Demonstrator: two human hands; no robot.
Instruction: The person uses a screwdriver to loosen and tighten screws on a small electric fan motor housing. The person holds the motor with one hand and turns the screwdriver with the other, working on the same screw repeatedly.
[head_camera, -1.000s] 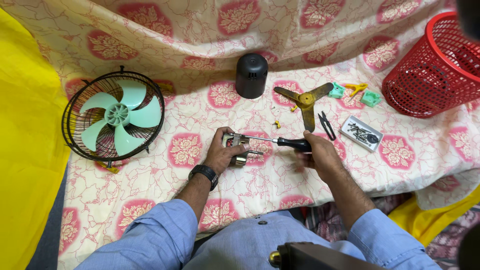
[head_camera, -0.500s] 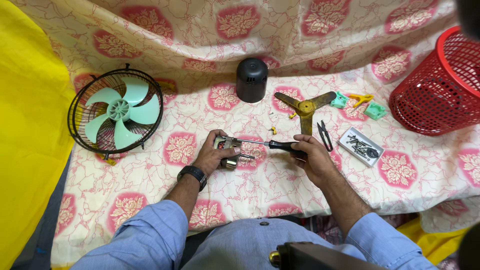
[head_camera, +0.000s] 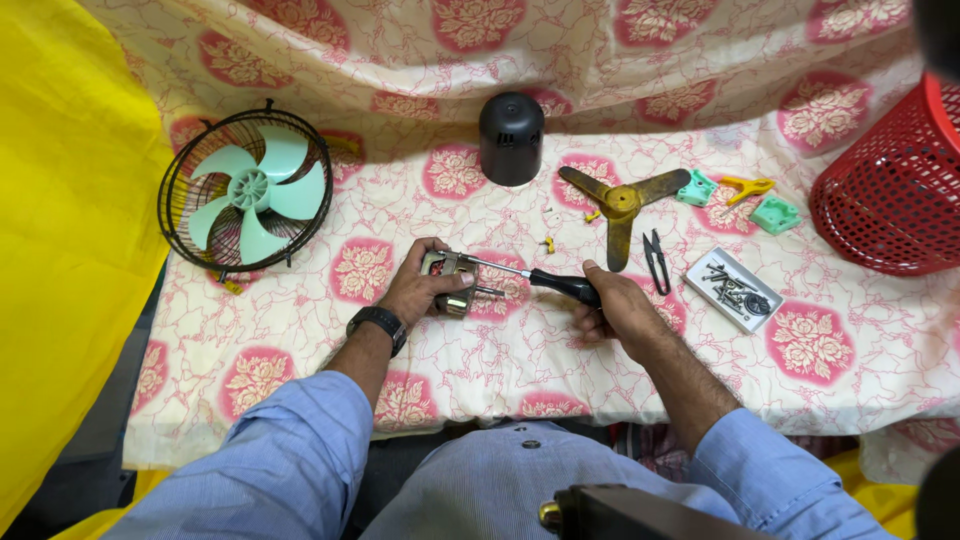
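floral pink-cream cloth (head_camera: 800, 420) over table — yellow sheet (head_camera: 70, 250) left

sleeves: light blue, long, cuffs pushed up both forearms | left wrist: black watch (head_camera: 378, 322) | shirt: light blue, buttoned

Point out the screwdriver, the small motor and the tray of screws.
screwdriver (head_camera: 565, 286), head view, on its black handle.
small motor (head_camera: 450, 270), head view, on its metal body.
tray of screws (head_camera: 700, 272), head view, on its white rim.

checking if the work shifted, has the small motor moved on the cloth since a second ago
No. The small motor in the left hand lies between the same two pink flowers as before; only the camera shifted.
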